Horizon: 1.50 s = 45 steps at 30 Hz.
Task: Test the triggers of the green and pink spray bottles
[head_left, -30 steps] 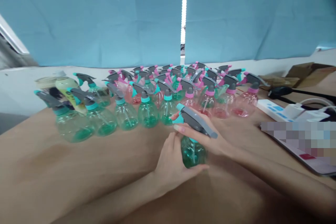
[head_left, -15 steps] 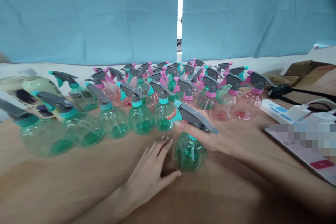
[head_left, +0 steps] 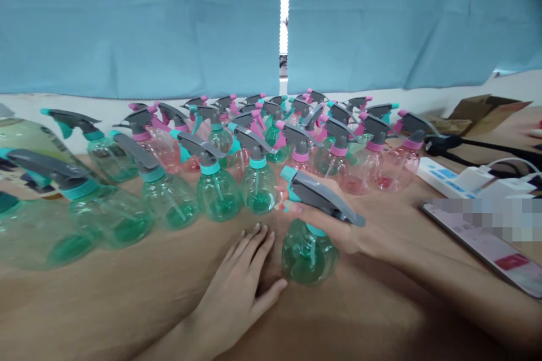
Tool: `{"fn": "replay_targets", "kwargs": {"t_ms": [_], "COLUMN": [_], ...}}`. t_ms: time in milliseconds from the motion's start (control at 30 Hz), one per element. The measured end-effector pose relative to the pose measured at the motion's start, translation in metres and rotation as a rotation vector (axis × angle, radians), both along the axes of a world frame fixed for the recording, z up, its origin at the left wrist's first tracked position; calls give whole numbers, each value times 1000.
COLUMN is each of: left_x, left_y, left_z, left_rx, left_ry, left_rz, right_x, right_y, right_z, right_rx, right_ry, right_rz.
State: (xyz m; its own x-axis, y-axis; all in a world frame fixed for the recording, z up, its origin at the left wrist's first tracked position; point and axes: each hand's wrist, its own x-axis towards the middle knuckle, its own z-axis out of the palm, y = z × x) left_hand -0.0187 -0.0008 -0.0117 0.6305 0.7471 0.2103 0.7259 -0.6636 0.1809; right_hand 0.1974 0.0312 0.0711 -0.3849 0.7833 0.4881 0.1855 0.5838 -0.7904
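Observation:
My right hand (head_left: 334,220) is wrapped round the neck of a green spray bottle (head_left: 308,256), under its grey and teal spray head. That bottle stands upright on the brown table (head_left: 178,293). Just left of it, my left hand (head_left: 241,279) lies palm down on the table with its fingers spread and holds nothing. Beyond my hands is a row of green bottles with teal collars, among them one (head_left: 259,186) close to my right fingertips. Behind and to the right are pink spray bottles (head_left: 400,163) with grey and pink heads.
On the right are a white power strip (head_left: 440,177) with plugs and cables, a phone-like device (head_left: 478,245) and an open cardboard box (head_left: 486,113). A larger pale bottle (head_left: 29,141) stands at the far left. A blue cloth (head_left: 148,22) hangs behind.
The view has shifted slightly, so the bottles at the left appear larger and further left. My right hand keeps its hold on the green bottle, and my left hand still lies flat.

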Motion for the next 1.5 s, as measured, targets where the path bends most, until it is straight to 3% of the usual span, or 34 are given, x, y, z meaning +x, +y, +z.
{"fn": "replay_targets", "kwargs": {"t_ms": [300, 533, 1033, 1500], "left_x": [2, 2, 4, 3], "left_y": [1, 0, 0, 0], "left_z": [1, 4, 5, 4], "left_rx": [6, 10, 5, 18], "left_ry": [22, 42, 45, 30], "left_rz": [-11, -16, -22, -29], "right_x": [2, -2, -4, 1], "right_y": [-3, -7, -8, -2], "right_z": [2, 3, 2, -14], "right_rx": [26, -167, -296, -179], "right_ry": [-33, 59, 170, 30], "right_rz": [-22, -23, 84, 45]}}
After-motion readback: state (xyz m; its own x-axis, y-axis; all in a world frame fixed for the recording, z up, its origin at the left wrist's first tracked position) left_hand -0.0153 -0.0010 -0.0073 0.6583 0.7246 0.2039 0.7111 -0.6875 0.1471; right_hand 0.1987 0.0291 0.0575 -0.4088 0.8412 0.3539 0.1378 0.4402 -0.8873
